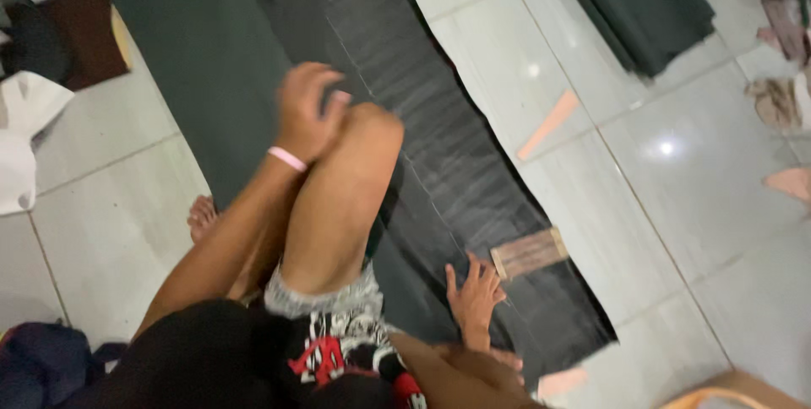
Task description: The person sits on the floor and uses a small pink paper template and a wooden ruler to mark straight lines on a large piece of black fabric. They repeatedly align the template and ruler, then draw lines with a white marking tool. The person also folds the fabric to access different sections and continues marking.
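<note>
floor: you sit on pale glossy tiles (642, 206), light glinting off them.
dark fabric: a long strip of dark cloth (456, 164) runs from the top of the view down between your legs to your right hand; it lies flat on the tiles, with faint chalk lines across it.
right hand: your right hand (475, 295) is spread wide, fingers fanned, palm down on the near end of the cloth, gripping nothing.
wooden block: a small flat wooden piece (530, 252) lies on the cloth just beside your right fingertips; whether they touch it i cannot tell.
left hand: your left hand (306, 113) rests curled over your raised knee (372, 126), holding nothing, a pink band (287, 158) on the wrist.
pink strip: a thin pink strip (549, 124) lies on the tiles just past the cloth's right edge.
folded cloth: another dark pile (650, 3) sits well apart, top right.
left side: white cloth (21, 139) and dark clutter, blurred.
</note>
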